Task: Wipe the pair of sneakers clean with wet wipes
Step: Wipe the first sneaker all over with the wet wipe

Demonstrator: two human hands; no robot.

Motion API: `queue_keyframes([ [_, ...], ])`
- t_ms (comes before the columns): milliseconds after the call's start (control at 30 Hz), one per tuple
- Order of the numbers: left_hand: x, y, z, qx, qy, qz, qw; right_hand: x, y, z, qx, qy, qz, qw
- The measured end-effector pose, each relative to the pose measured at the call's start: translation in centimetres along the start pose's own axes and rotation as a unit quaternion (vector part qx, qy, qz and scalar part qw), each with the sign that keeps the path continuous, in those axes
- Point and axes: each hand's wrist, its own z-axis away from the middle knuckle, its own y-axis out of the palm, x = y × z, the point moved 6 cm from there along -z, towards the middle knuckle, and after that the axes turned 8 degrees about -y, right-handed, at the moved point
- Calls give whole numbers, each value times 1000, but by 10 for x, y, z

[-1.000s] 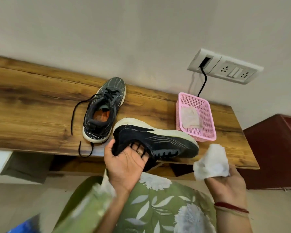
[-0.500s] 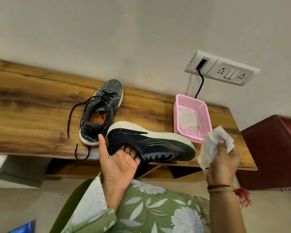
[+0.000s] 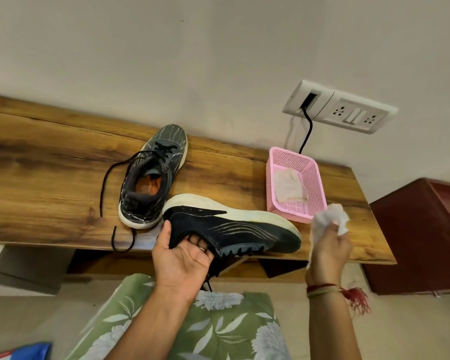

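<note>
At the front edge of the wooden tabletop [image 3: 50,178], in the head view, the left hand [image 3: 182,263] grips the black sneaker [image 3: 234,227] at its heel end, thumb along the outside and fingers curled into the opening. The sneaker is turned on its side, white sole toward the wall and toe pointing right; whether it touches the tabletop I cannot tell. The right hand [image 3: 327,250] is closed round a crumpled white wipe [image 3: 325,219], held just beside the toe and apart from it. The grey sneaker [image 3: 153,178] stands upright on the tabletop just behind the black one's heel, laces trailing loose to the front edge. To the right sits a pink basket [image 3: 316,183] with a used wipe [image 3: 287,188] inside. On the wall above it, a black cable [image 3: 307,133] runs from a socket plate [image 3: 348,113].
</note>
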Motion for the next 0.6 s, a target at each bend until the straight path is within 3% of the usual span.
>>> queue_keyframes([
  [267,0,2,1,5,5,10,1000,-14,39,38,163,-186,223,943],
  [600,6,4,3,32,19,0,999,-18,46,49,172,-205,317,910],
])
